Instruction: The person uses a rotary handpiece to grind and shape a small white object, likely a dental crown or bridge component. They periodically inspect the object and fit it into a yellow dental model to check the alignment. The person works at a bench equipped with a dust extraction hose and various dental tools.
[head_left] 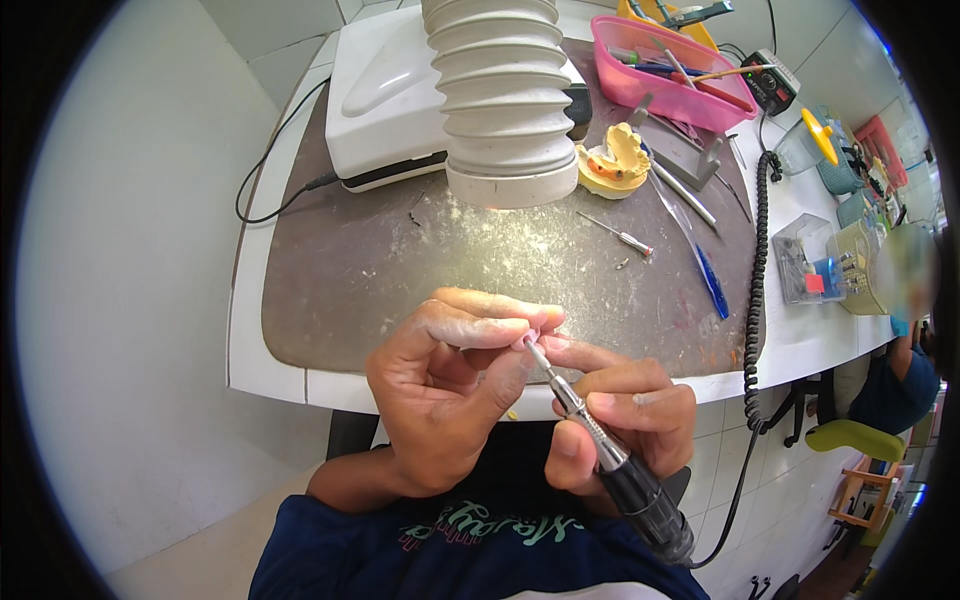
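Note:
Between the thumb and fingertips of my left hand [435,385] is a small pinkish-white piece [531,338], mostly covered by the fingers, so its exact kind is not clear. My right hand [645,420] is wrapped around a rotary handpiece [612,458] with a silver front and black body. The handpiece's pale tip meets the small piece, and an extended right finger reaches close to the left fingertips. White dust coats the fingers of both hands. Both hands are held just over the near edge of the workbench [350,290].
A ribbed suction hose [505,100] hangs above the dusty mat, beside a white machine [385,100]. A yellow dental cast [615,165], a small screwdriver [628,238], a blue-handled knife [708,280] and a pink basket [660,90] lie beyond. A coiled cord [757,290] hangs at right.

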Available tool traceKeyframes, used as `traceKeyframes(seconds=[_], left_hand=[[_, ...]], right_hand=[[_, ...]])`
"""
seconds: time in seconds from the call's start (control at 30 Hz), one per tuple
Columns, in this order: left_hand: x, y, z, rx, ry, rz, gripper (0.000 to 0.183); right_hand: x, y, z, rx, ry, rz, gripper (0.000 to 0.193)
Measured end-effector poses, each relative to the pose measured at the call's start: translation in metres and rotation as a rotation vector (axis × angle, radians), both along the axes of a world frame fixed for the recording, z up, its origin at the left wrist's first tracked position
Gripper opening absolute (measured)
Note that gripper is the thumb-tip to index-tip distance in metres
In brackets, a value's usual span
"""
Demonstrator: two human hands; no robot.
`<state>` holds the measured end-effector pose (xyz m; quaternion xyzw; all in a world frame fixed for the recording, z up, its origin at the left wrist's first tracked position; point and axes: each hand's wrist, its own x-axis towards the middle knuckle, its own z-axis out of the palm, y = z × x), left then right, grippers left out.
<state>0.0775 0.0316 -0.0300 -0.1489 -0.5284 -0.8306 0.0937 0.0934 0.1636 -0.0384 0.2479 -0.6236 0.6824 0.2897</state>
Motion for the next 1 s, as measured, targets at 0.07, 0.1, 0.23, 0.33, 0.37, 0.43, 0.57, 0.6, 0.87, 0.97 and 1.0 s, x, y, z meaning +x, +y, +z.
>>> traceKeyframes(seconds=[0.07, 0.1, 0.23, 0.33, 0.37, 0.43, 0.57, 0.6, 0.87, 0.97, 1.0], left_hand=[[0.0003, -0.0003, -0.0008, 0.005, -0.005, 0.0, 0.019], [0.0007, -0.0003, -0.0007, 0.002, 0.001, 0.002, 0.019], [0.0006, -0.0001, -0.0003, 0.0, 0.017, 0.005, 0.02], [0.0003, -0.0005, 0.0019, -0.057, 0.025, 0.007, 0.018], [0.0002, -0.0008, 0.0024, -0.086, 0.027, 0.008, 0.017], [0.0001, -0.0017, 0.0012, -0.097, 0.039, 0.01, 0.017], [-0.0001, -0.0027, 0.0002, -0.105, 0.054, 0.01, 0.017], [-0.0006, -0.0021, 0.0001, -0.1, 0.057, 0.007, 0.017], [-0.0008, -0.0018, -0.0038, -0.09, 0.062, 0.007, 0.019], [-0.0002, -0.0006, -0.0025, -0.09, 0.069, 0.022, 0.02], [-0.0003, 0.0001, -0.0016, -0.087, 0.07, 0.023, 0.02]], right_hand=[[-0.0011, -0.0005, -0.0014, -0.015, 0.004, 0.01, 0.037], [-0.0009, -0.0002, -0.0012, -0.023, 0.008, 0.014, 0.037], [0.0014, 0.0005, 0.0026, 0.008, -0.019, -0.002, 0.037], [0.0018, 0.0002, 0.0026, -0.007, -0.019, -0.03, 0.037], [0.0014, 0.0007, 0.0022, -0.002, -0.017, -0.033, 0.037], [0.0011, 0.0002, 0.0016, 0.003, -0.016, -0.035, 0.036], [0.0017, -0.0009, 0.0017, 0.014, -0.023, -0.039, 0.035], [0.002, -0.0005, 0.0019, 0.016, -0.026, -0.044, 0.035], [0.0014, 0.0025, 0.0044, 0.022, -0.034, 0.032, 0.034], [0.003, 0.0006, 0.0025, -0.015, -0.034, 0.025, 0.034], [0.0033, 0.0, 0.0019, -0.038, -0.032, 0.013, 0.034]])
